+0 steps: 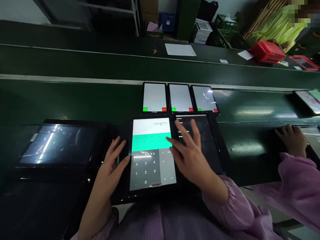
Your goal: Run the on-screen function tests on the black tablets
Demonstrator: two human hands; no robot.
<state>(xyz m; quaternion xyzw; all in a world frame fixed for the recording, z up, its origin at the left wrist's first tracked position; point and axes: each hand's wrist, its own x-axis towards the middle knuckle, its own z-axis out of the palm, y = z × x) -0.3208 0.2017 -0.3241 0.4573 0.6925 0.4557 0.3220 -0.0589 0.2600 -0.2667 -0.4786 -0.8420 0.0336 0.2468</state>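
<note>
A tablet (pixel 151 142) lies in front of me, its lit screen showing a calculator with a teal band and a grey keypad. At its left edge rests my left hand (pixel 111 171), fingers apart, thumb touching the frame. My right hand (pixel 191 158) hovers over the tablet's right side with spread fingers, the index fingertip at the teal band; whether it touches the glass I cannot tell. Partly under that hand is a second tablet (pixel 208 146) with a dark screen and a white text menu. Behind them stand three tablets in a row, including a white-screened tablet (pixel 154 95).
Dark tablets lie at the left, one glossy tablet (pixel 60 143) above another. At the right, a co-worker's hand (pixel 292 141) in a pink sleeve is at another tablet (pixel 311 135). Across the green bench (pixel 75 96) are a white sheet (pixel 180 49) and red trays (pixel 268 51).
</note>
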